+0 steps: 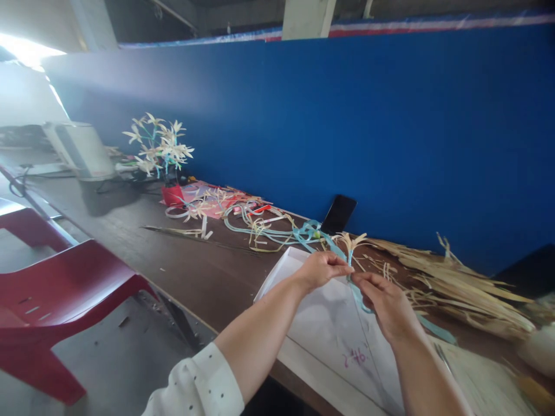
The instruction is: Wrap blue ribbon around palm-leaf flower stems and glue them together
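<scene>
Left hand (321, 270) and right hand (384, 297) pinch a pale flower (350, 247) over a white box (312, 329), petals (350, 240) at twelve o'clock from the fingertips (349, 270). It looks light, petals fragile; best held low on its blue-wrapped stem (350, 257).

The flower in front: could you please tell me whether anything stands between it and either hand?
Nothing visible does: the left hand and right hand meet at the lower stem of the flower. The phone is beyond it, not between.
</scene>
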A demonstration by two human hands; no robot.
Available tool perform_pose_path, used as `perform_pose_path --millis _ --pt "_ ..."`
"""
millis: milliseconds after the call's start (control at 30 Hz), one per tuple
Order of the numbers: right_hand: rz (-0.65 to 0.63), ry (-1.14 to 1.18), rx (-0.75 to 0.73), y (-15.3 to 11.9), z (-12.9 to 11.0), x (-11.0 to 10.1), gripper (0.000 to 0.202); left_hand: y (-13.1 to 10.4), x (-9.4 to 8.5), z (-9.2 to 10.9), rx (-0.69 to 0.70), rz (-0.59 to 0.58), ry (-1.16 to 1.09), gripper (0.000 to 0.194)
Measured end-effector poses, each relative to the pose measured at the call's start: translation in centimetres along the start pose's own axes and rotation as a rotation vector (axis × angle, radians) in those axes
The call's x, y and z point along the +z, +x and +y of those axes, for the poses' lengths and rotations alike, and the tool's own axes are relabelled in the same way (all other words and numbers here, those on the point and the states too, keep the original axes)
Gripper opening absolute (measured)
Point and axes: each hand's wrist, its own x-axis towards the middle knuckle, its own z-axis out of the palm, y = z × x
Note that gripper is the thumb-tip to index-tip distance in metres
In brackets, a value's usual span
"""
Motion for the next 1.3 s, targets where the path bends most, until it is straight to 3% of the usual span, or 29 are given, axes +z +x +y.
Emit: perform_pose_path --millis 167,333,633,1033,1300 --pt "0.059 -0.328 -0.167 0.1 -0.4 -0.3 0.031 0.0 0.0 0.1 -0.022 0.036 0.162 0.030" --pt "0.125 -0.440 -0.265 0.1 -0.4 -0.2 0.029 0.2 0.1 -0.1 0.099 0.072 0.337 0.022" --pt "0.106 -0.504 -0.221 -0.4 -0.9 0.2 0.034 0.2 0.6 -0.4 0.028 0.140 0.394 0.022" --pt "0.114 -0.522 -0.195 -0.7 -1.5 0.6 0.037 0.2 0.3 -0.3 -0.090 0.103 0.298 0.022" --pt "0.138 -0.581 -0.120 -1.0 -2.0 1.0 0.037 0.1 0.7 -0.4 -0.113 0.157 0.304 0.022"
